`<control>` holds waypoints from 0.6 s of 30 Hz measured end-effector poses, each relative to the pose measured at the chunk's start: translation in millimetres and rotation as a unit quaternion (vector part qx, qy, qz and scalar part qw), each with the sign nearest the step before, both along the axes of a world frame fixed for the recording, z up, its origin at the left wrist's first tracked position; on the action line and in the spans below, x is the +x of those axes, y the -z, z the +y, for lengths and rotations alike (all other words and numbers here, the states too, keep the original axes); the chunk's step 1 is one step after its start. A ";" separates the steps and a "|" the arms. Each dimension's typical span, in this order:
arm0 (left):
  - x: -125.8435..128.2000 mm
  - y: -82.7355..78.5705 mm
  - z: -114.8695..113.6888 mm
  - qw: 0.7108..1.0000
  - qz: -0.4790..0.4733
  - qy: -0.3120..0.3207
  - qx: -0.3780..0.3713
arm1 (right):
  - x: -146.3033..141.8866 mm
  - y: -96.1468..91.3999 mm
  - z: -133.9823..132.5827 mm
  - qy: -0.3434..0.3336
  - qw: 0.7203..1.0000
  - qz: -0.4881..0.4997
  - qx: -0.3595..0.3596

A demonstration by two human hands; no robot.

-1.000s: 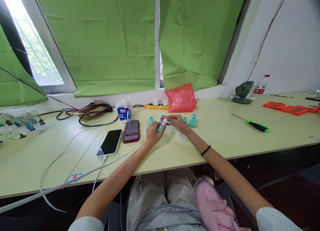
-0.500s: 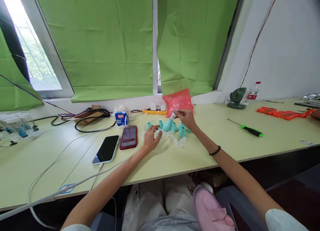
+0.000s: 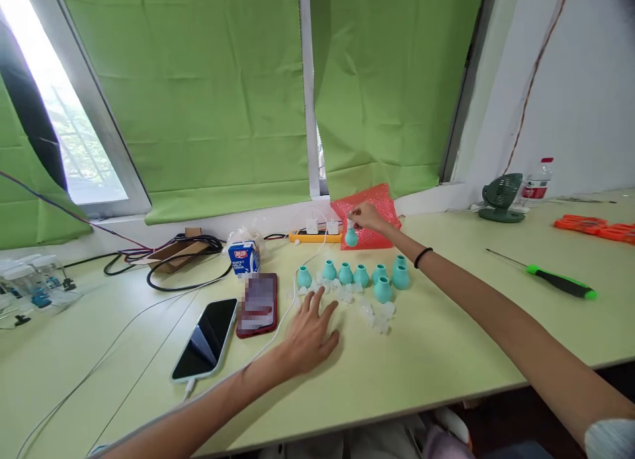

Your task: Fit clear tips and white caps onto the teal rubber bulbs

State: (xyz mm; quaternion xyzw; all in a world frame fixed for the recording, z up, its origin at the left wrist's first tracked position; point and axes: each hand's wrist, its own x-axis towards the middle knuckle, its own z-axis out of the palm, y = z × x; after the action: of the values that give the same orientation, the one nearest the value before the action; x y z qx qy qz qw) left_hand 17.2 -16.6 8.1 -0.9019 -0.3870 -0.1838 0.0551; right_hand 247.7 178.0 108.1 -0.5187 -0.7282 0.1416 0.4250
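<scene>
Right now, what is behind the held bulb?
The red bag shows around the bulb, which the right hand holds; the patch directly behind is covered, so unseen.

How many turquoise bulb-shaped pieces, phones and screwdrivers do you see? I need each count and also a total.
Turquoise pieces: 9 (8 on the table, 1 in the right hand)
Phones: 2
Screwdriver: 1
Total: 12

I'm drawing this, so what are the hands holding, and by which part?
The right hand holds a teal bulb by its whitish top piece; the left hand, fingers spread, holds nothing.
</scene>
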 end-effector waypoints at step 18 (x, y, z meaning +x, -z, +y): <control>-36.5 -2.3 9.4 0.990 -0.009 -0.001 -0.139 | 8.5 29.3 35.0 -0.111 0.977 -0.158 -0.094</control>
State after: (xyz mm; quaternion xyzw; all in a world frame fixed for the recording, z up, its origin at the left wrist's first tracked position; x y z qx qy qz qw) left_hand -19.3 -7.2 10.4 -0.8988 -0.4097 -0.1368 -0.0743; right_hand 256.2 212.9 78.9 -0.4882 -0.8224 0.1721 0.2359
